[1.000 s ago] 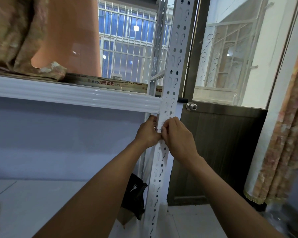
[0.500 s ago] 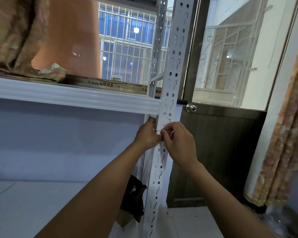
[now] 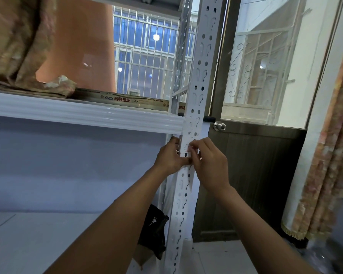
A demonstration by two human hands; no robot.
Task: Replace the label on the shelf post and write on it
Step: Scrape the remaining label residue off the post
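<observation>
A white perforated shelf post (image 3: 198, 80) runs from top to bottom through the middle of the view. A small white label (image 3: 185, 148) with red marks sits on the post just under the white shelf beam (image 3: 87, 115). My left hand (image 3: 169, 156) grips the post's left edge, thumb pressed beside the label. My right hand (image 3: 208, 163) pinches the label's right edge with its fingertips. Most of the label is hidden behind my fingers.
Patterned fabric (image 3: 18, 46) and a flat printed box (image 3: 123, 99) lie on the shelf above. A dark wooden door with a knob (image 3: 219, 126) stands right of the post. A curtain (image 3: 329, 155) hangs at far right. A black bag (image 3: 153, 232) rests behind the post's foot.
My right hand's fingertips have shifted slightly up on the label's edge. The view has tilted a little; both hands stay at the same spot on the post.
</observation>
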